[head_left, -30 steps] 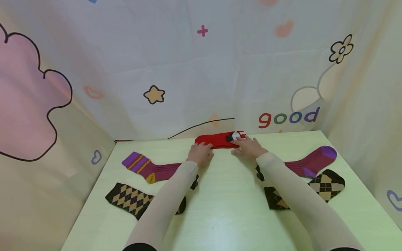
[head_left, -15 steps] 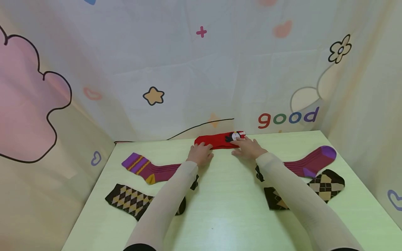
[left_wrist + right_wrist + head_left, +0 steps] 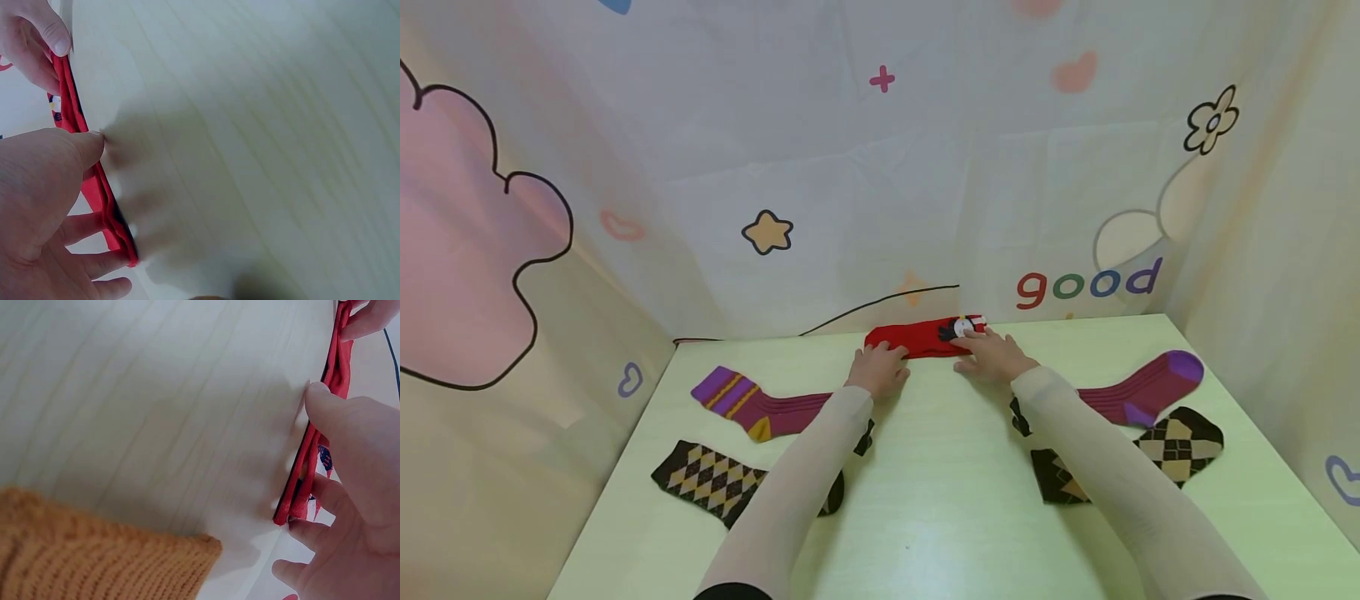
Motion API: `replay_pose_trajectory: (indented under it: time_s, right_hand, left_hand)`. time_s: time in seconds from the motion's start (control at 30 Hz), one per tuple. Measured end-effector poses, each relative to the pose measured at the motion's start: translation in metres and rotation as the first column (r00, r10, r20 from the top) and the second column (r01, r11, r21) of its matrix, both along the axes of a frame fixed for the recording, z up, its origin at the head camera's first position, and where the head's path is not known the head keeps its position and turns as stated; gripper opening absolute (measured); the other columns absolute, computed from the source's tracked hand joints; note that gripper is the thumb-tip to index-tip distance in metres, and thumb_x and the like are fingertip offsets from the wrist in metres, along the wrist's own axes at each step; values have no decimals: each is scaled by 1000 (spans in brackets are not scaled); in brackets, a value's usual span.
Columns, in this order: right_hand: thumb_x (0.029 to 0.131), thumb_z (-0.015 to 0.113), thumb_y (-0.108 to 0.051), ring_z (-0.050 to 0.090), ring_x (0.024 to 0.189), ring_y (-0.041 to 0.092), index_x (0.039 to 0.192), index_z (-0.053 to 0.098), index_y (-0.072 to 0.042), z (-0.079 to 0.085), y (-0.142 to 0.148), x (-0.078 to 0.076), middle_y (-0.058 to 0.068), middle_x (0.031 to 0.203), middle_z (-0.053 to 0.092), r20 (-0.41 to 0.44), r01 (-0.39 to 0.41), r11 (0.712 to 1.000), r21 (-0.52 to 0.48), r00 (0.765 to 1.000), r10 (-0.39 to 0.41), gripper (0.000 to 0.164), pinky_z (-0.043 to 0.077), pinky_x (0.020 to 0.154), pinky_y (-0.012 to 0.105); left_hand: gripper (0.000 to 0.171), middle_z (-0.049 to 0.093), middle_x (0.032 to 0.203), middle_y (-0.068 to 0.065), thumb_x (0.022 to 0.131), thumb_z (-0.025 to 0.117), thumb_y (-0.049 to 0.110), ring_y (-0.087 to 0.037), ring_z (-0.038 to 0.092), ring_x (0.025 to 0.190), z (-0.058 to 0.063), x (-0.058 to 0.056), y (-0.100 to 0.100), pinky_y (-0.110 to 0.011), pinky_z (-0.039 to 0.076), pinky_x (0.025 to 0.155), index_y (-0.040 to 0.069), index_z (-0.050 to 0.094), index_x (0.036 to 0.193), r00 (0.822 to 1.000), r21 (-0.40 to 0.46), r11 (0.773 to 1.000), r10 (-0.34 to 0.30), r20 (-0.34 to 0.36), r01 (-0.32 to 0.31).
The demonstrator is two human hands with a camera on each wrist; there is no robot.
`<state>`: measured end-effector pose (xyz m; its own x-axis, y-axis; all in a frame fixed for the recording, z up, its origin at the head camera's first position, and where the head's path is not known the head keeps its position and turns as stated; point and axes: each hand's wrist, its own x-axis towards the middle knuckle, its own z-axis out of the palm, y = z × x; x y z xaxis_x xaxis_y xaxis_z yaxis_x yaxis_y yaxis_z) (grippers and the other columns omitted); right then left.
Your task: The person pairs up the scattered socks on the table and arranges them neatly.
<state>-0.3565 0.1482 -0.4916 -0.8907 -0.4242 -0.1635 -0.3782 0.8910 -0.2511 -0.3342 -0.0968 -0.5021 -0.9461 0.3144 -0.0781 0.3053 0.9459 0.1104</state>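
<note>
At the back of the table lies a red sock (image 3: 917,337) with a black-and-white cartoon figure at its right end. Its near edge shows stacked layers in the left wrist view (image 3: 94,181). My left hand (image 3: 877,369) rests on the sock's left part, fingers spread and fairly straight. Over the figured end lies my right hand (image 3: 995,354), its fingers extended and touching the cloth. In the right wrist view, the right thumb (image 3: 322,403) is at the sock's near edge. The hands partly cover the sock.
A maroon sock with purple and yellow bands (image 3: 737,400) and an argyle sock (image 3: 711,479) lie left, partly under the left sleeve. On the right are a maroon sock with purple toe (image 3: 1150,385) and another argyle sock (image 3: 1180,446). A printed curtain (image 3: 865,192) stands behind the table.
</note>
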Motion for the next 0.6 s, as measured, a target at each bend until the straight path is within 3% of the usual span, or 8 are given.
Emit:
replay_pose_trajectory:
  time_s: [0.13,0.3,0.47,0.6]
  right_hand:
    - [103,62,-37,26,147,56,155,47,-15,1,0,2,19,163,35,-8,3,1000,-8,1000,-3,58,16,113,77]
    - [103,60,-43,31,145,54,154,49,-16,0,0,6,21,162,36,-79,-23,1000,-16,997,22,58,19,113,76]
    - [100,64,-48,33,143,53,154,48,-18,2,2,11,22,161,36,-169,-55,998,-39,984,48,64,27,112,73]
    - [97,67,-47,33,142,53,157,44,-21,6,2,13,23,162,33,-206,-74,994,-76,977,57,70,32,110,72]
  left_hand:
    - [45,56,145,-10,104,59,34,-36,51,131,0,0,-1,-59,34,115,22,56,147,1000,-3,1000,-14,-10,13]
    - [50,53,149,-9,103,61,39,-36,49,136,-1,0,-10,-60,32,117,23,52,150,999,8,1000,-30,-45,30]
    - [54,54,147,-10,101,64,44,-36,55,128,0,4,-26,-55,42,109,22,53,149,988,30,998,-45,-146,50]
    - [62,46,155,-12,99,64,49,-38,50,133,5,6,-41,-57,40,111,24,47,153,979,47,998,-42,-200,53]
